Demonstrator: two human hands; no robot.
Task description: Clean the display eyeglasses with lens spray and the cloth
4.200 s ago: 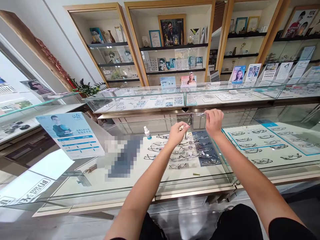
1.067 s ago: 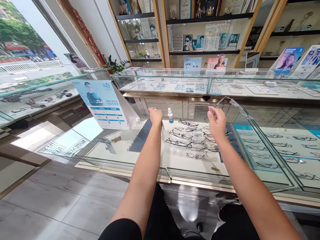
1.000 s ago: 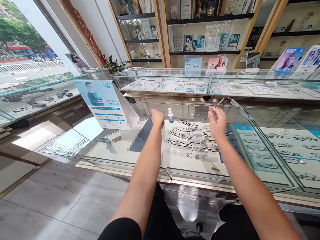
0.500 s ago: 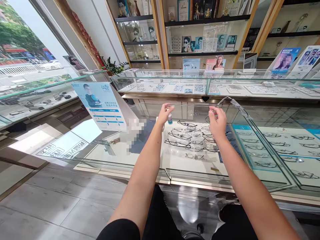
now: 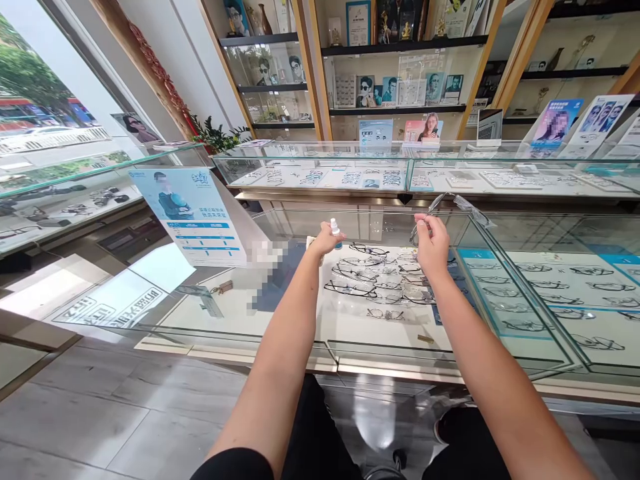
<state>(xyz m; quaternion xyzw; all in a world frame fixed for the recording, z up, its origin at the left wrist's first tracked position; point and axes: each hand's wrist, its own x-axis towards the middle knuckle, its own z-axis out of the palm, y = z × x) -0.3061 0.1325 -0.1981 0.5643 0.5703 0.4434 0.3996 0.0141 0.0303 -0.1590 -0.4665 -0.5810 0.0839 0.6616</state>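
Observation:
My left hand [image 5: 326,241] is closed around a small bottle [image 5: 335,228] with a white cap, which stands upright in the fingers above the glass counter. To its right, my right hand [image 5: 432,243] pinches a pair of eyeglasses [image 5: 415,230] by the frame. One temple of these glasses sticks up and to the right, with a clear plastic sleeve [image 5: 473,209] on its end. Below and between both hands, several eyeglasses [image 5: 353,288] lie in rows in the counter [image 5: 295,341].
A blue and white sign [image 5: 193,217] stands on the counter at the left. Another glass display case [image 5: 320,175] runs across behind. Framed eyeglasses fill the case [image 5: 575,333] at the right. A dark stool part shows below.
My left hand has closed on the small bottle, which stood on the counter beside it before. My right hand still holds the glasses. The view has shifted slightly.

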